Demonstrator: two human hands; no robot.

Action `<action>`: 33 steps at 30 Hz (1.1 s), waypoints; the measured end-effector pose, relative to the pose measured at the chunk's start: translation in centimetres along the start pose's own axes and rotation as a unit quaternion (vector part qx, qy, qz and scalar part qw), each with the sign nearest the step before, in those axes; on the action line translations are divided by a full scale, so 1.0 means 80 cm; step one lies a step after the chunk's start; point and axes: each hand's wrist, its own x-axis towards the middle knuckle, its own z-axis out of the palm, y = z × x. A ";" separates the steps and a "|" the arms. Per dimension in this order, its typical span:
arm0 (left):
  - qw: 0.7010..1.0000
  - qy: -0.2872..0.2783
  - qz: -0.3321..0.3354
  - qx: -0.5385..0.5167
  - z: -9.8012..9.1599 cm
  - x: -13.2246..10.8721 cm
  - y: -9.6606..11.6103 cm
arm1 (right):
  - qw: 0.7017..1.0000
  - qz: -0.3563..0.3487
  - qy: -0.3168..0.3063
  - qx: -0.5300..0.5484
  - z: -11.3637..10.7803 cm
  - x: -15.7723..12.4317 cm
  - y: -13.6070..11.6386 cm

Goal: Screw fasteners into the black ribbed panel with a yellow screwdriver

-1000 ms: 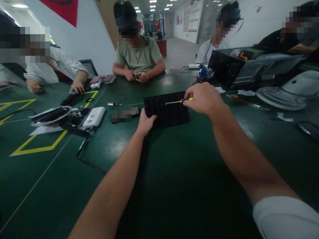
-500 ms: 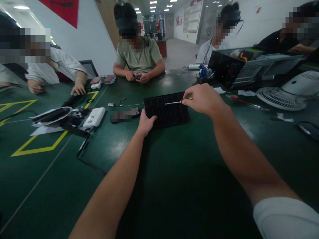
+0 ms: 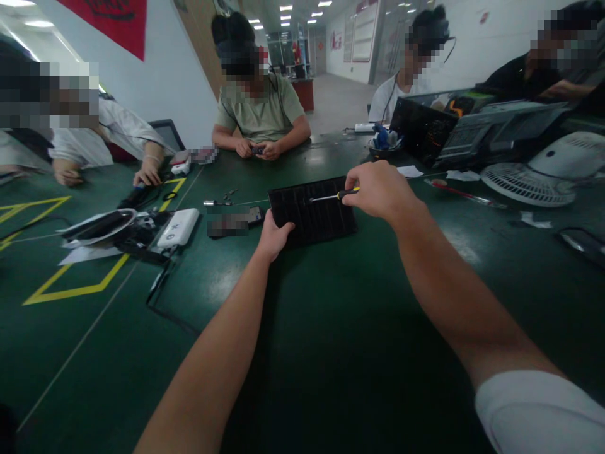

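Observation:
A flat black rectangular panel (image 3: 326, 221) with ridges across its face is tilted up over the green table. My left hand (image 3: 275, 236) grips its lower left side, thumb on the face and the other fingers hidden behind. In my right hand (image 3: 375, 189) is a screwdriver (image 3: 326, 198) with a yellow and black handle, held in a pinch. Its metal shaft points left across the panel, with the tip close to or touching the upper middle of the face; I cannot tell which.
Left of the panel lie a phone-like object (image 3: 256, 215) and small metal parts (image 3: 230, 194). A white box (image 3: 178, 228) sits beside a headset-like device (image 3: 101, 228). To the right are a red pen (image 3: 463, 193), a white fan (image 3: 529, 183) and dark computer parts (image 3: 501, 132). Several people sit around the table.
The screwdriver's handle shows more beyond my right fingers, and its shaft lies at a slightly different angle. The whole view has shifted a little. Both hands keep their holds.

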 end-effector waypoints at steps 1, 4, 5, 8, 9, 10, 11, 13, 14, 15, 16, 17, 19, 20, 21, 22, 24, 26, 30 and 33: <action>1.000 -0.001 0.002 -0.001 0.000 0.000 0.000 | 1.000 0.003 -0.004 -0.001 -0.001 0.000 -0.001; 1.000 -0.002 0.004 -0.008 0.000 -0.003 0.004 | 1.000 0.009 -0.016 -0.001 -0.003 -0.001 -0.004; 1.000 0.000 0.003 -0.009 0.000 -0.004 0.005 | 1.000 0.008 -0.018 0.000 -0.003 -0.001 -0.004; 1.000 0.004 -0.003 -0.009 0.000 -0.007 0.009 | 1.000 0.010 -0.023 0.004 -0.004 -0.001 -0.006; 1.000 0.004 -0.006 -0.009 0.000 -0.007 0.011 | 1.000 0.011 -0.025 0.006 -0.004 -0.001 -0.006; 1.000 0.003 -0.010 -0.010 0.000 -0.007 0.012 | 0.999 0.013 -0.028 0.007 -0.005 -0.001 -0.007; 1.000 0.002 -0.015 -0.011 0.000 -0.007 0.013 | 0.999 0.015 -0.031 0.009 -0.006 -0.001 -0.007; 1.000 0.001 -0.027 -0.008 -0.001 -0.008 0.015 | 0.999 0.020 -0.035 0.011 -0.008 -0.002 -0.008; 0.999 0.000 -0.032 -0.005 -0.002 -0.009 0.016 | 0.999 0.022 -0.037 0.012 -0.009 -0.002 -0.009; 0.999 0.001 -0.035 -0.003 -0.003 -0.010 0.018 | 0.999 0.021 -0.039 0.014 -0.011 -0.003 -0.010; 0.999 0.001 -0.036 -0.001 -0.005 -0.012 0.019 | 0.999 0.018 -0.041 0.016 -0.012 -0.004 -0.012; 0.999 0.003 -0.035 -0.001 -0.006 -0.014 0.020 | 0.999 0.015 -0.043 0.017 -0.013 -0.006 -0.013; 1.000 0.005 -0.031 -0.002 -0.009 -0.019 0.022 | 0.999 0.007 -0.047 0.018 -0.015 -0.010 -0.017; 1.000 0.007 -0.029 -0.001 -0.010 -0.022 0.021 | 0.999 0.004 -0.047 0.017 -0.016 -0.012 -0.018; 1.000 0.009 -0.026 -0.001 -0.011 -0.024 0.021 | 0.999 0.003 -0.045 0.015 -0.016 -0.013 -0.020; 1.000 0.010 -0.022 0.001 -0.011 -0.025 0.020 | 0.999 0.002 -0.043 0.013 -0.016 -0.015 -0.021; 1.000 0.012 -0.017 0.000 -0.012 -0.026 0.017 | 0.999 0.000 -0.039 0.010 -0.016 -0.018 -0.021; 1.000 0.013 -0.013 -0.003 -0.011 -0.026 0.014 | 0.999 -0.001 -0.040 0.010 -0.014 -0.019 -0.020; 1.000 0.019 0.006 0.006 -0.011 -0.026 0.009 | 0.999 -0.001 -0.043 0.004 -0.012 -0.021 -0.015; 1.000 0.020 0.014 0.012 -0.011 -0.027 0.006 | 0.999 -0.005 -0.040 0.000 -0.010 -0.024 -0.013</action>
